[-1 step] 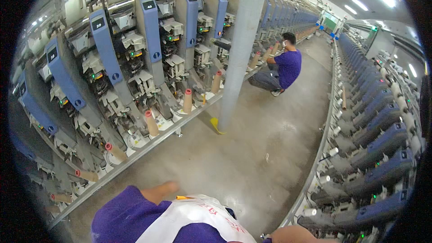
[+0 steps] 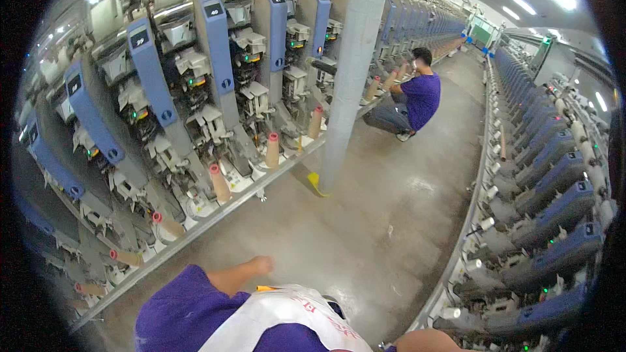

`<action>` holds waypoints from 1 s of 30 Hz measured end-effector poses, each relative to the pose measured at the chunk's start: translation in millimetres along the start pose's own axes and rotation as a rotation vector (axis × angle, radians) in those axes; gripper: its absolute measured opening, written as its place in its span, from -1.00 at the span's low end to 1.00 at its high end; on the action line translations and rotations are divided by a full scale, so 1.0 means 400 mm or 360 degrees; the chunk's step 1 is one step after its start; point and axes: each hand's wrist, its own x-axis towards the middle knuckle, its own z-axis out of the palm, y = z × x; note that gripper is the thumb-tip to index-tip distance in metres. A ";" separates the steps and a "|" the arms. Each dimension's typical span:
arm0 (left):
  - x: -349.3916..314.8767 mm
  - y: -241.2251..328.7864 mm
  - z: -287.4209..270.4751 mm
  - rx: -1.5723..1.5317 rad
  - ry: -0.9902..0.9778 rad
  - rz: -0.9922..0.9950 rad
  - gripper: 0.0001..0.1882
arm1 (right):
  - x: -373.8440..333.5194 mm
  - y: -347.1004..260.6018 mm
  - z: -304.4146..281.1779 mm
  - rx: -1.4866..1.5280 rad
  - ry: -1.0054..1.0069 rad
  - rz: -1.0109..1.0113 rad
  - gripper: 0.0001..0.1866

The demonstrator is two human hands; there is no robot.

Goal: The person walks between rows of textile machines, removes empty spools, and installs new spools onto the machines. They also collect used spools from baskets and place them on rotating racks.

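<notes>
My left forearm reaches out from a purple sleeve, and my left hand [image 2: 262,264] hangs over the grey floor [image 2: 287,241] in front of my body. It looks small and rounded; its separate fingers cannot be made out, and no object shows in it. Just below it is my white apron [image 2: 267,313] with red print, and a thin orange-yellow item [image 2: 264,288] sticks out at its top edge. Of my right arm only bare skin [image 2: 427,340] shows at the lower edge; the right hand is out of the picture. Nearest the left hand stand yarn cones [image 2: 220,184] with red tips.
A long row of blue-and-grey yarn-winding machines [image 2: 153,72] lines the left, with a metal rail [image 2: 195,229] along its foot. A grey pillar [image 2: 349,78] rises from the aisle. Beyond it a co-worker [image 2: 422,101] in purple squats. Another machine row [image 2: 548,176] runs along the right.
My left hand has moved slightly forward and right, and shows more sharply than before. The whole scene has shifted a little with my head. The co-worker stays squatting.
</notes>
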 end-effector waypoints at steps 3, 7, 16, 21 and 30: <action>0.346 0.060 -0.217 -0.0388 0.0186 -0.0070 -0.74 | 0.006 0.124 0.240 -0.0075 0.0411 0.0091 -0.50; 0.629 0.055 -0.339 -0.0662 0.0329 -0.0146 -0.68 | 0.026 0.302 0.531 0.0083 0.0517 0.0010 -0.45; 0.691 -0.225 -0.316 -0.0421 -0.0401 -0.0494 -0.62 | 0.017 0.671 1.110 0.0855 0.1226 0.0021 -0.52; 0.654 -0.348 -0.433 -0.0794 0.0554 -0.1045 -0.66 | 0.246 0.606 1.536 0.1169 0.1737 0.0241 -0.58; 0.914 -0.626 -1.275 -0.0610 0.1184 -0.1096 -0.68 | 0.527 0.577 2.230 0.2105 0.0358 0.0272 -0.73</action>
